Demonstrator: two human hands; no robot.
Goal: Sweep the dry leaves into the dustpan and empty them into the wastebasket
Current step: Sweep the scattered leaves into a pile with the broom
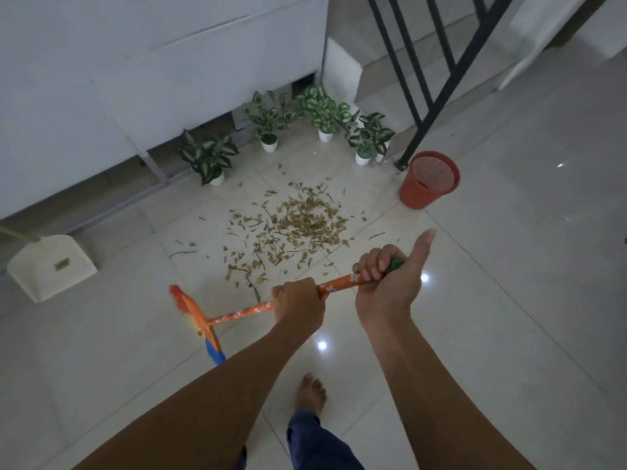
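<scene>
The broom handle (pixel 237 313) vanishes inside the left hand (pixel 297 301) and again under the curled fingers (pixel 369 266) of the right hand (pixel 386 283). Below the left hand, the forearm (pixel 237 385) covers the near end of the broom head (pixel 195 317), whose bristles (pixel 176 298) are blurred. Far left of that hand, the dustpan (pixel 51 266) has its long grip (pixel 15 233) cut by the picture's edge and a label (pixel 61 265) too small to read.

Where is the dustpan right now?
In the head view the cream dustpan sits on the floor at the far left, beside the white wall, with the dry leaves between it and the red wastebasket.
</scene>
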